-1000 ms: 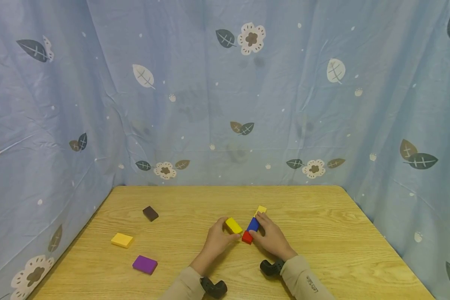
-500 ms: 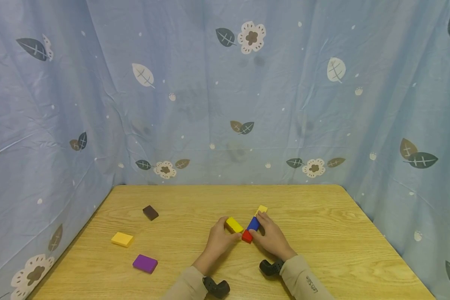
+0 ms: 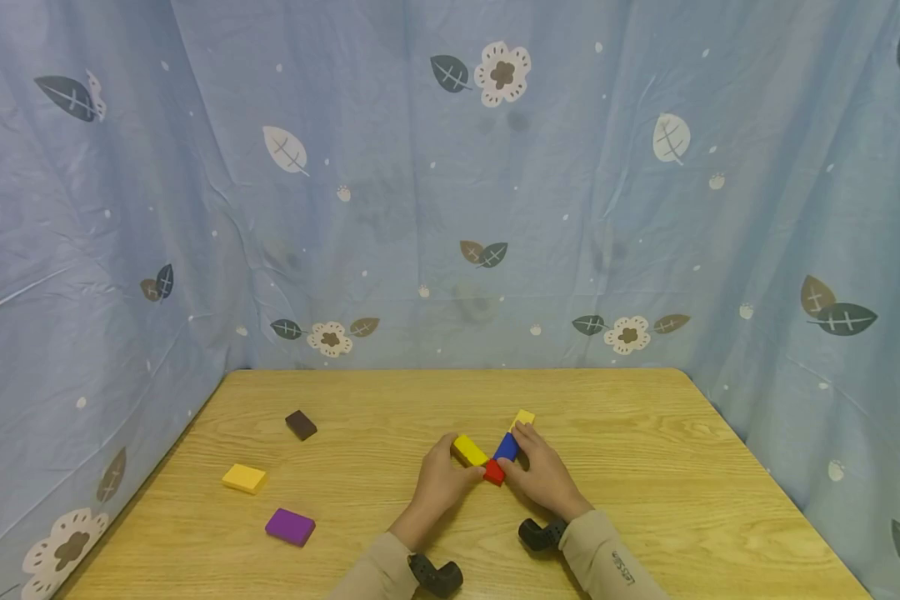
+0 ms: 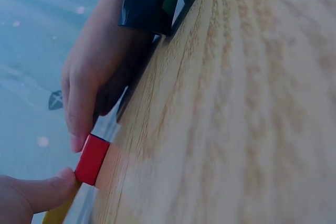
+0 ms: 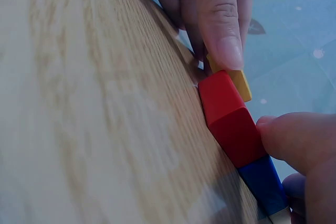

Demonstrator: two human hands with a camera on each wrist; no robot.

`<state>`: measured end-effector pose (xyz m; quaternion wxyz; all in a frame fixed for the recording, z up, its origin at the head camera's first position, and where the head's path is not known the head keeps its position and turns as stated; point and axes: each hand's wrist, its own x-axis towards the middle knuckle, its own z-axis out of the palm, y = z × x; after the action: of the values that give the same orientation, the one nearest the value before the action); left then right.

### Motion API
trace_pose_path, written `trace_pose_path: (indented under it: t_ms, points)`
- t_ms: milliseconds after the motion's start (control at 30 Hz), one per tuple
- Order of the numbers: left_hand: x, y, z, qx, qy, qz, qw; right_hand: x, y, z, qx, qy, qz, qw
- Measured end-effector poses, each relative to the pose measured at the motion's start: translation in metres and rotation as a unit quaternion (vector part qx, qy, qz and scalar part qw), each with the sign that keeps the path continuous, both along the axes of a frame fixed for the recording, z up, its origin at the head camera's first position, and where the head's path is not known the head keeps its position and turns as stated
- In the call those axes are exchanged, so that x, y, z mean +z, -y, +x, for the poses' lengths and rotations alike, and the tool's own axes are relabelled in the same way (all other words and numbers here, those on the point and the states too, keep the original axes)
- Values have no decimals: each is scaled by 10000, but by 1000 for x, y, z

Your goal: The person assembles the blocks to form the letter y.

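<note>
My left hand (image 3: 441, 477) grips a bright yellow block (image 3: 471, 451) between thumb and fingers. Its near right end meets a red block (image 3: 494, 473), with my left thumb tip right at the join. A slanting row runs from the red block through a blue block (image 3: 506, 447) to a pale yellow block (image 3: 524, 418), so the blocks form a V shape. Along the row's right side rests my right hand (image 3: 546, 477). In the right wrist view its thumb (image 5: 286, 136) touches the red block, while its other fingers lie beside the blue one, partly hidden.
On the left of the wooden table (image 3: 645, 533) lie a dark brown block (image 3: 301, 425), an orange-yellow block (image 3: 245, 478) and a purple block (image 3: 290, 527). A patterned blue curtain (image 3: 390, 208) surrounds the table's back and sides. Both wrists wear black devices (image 3: 437, 575).
My left hand has slid slightly right with the bright yellow block, closing the small gap to the red block. The right hand and the row beside it have hardly moved.
</note>
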<state>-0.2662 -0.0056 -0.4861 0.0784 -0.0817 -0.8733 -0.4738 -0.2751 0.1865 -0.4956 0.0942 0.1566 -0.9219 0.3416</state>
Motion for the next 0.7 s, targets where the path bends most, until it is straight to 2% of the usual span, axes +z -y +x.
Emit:
trace_pose_path:
  t_ms: [700]
  points:
    - [-4, -4, 1, 180, -370, -393, 9984, 1, 0, 1, 22, -77, -26, 10000]
